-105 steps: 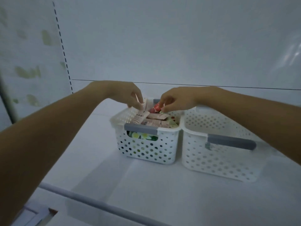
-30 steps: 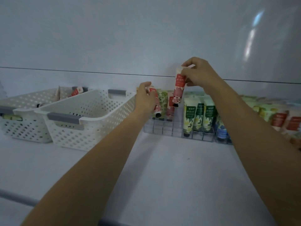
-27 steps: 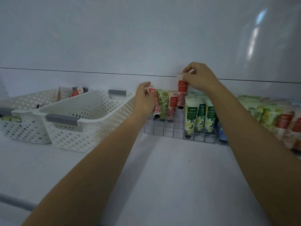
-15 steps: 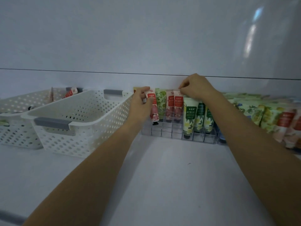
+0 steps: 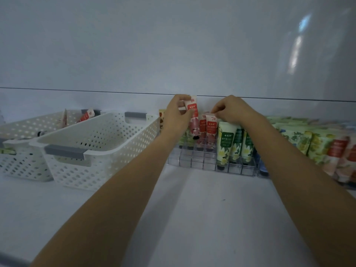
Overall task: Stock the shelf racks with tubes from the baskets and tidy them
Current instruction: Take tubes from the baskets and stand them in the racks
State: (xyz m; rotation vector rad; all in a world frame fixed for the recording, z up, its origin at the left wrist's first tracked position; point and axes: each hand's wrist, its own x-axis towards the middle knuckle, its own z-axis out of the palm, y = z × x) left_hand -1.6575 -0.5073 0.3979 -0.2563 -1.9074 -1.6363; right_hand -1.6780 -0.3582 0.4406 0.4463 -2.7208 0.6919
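Observation:
A clear wire rack (image 5: 194, 162) stands on the white shelf against the back wall. My left hand (image 5: 176, 116) grips a red and pink tube (image 5: 193, 117), cap down, lifted above the rack's left slots. My right hand (image 5: 232, 110) pinches the top edge of another red tube (image 5: 211, 130) that stands in the rack beside a similar one. Green and white tubes (image 5: 226, 143) fill the slots to the right. Two white perforated baskets sit to the left: the near basket (image 5: 100, 151) looks empty, the far basket (image 5: 21, 132) holds a few tubes.
More tubes in green, yellow and red (image 5: 327, 145) crowd the shelf at the right edge. The rack's front slots hold nothing. Bare white shelf surface (image 5: 192, 218) lies in front of the rack and baskets.
My right hand has lowered its red tube into the rack and stays on its top. My left hand has lifted its red tube higher, above the rack.

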